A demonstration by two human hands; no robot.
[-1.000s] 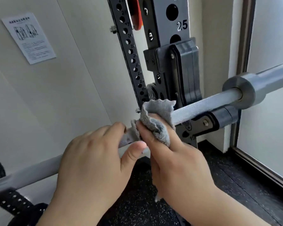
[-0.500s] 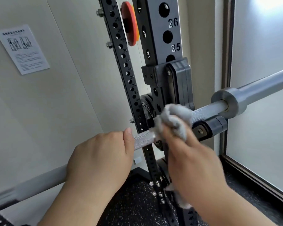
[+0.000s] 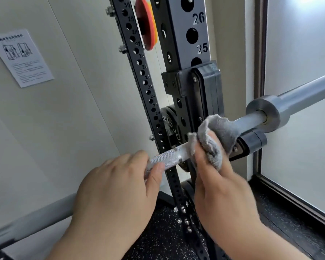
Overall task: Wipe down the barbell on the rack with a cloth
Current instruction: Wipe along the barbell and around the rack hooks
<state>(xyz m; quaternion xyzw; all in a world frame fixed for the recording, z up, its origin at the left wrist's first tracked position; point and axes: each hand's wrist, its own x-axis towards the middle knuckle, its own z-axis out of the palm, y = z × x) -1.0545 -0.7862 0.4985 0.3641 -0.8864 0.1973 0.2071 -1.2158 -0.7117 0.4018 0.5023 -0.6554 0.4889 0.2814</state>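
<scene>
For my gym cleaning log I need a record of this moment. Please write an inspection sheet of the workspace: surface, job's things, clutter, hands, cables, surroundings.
Surface: black speckled floor.
Job's things: barbell lies on the rack hook; grey cloth is wrapped over its shaft beside the rack upright.
Clutter: nothing seen.
Hands: left hand grips the knurled shaft; right hand holds the cloth round the bar.
Cables: nothing seen.
Surroundings: upright numbered 25 and 26, orange disc, paper notice on the wall, frosted window at right.

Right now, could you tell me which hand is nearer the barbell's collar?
Right. The right hand holds the cloth near the collar; the left hand grips the shaft farther away.
</scene>
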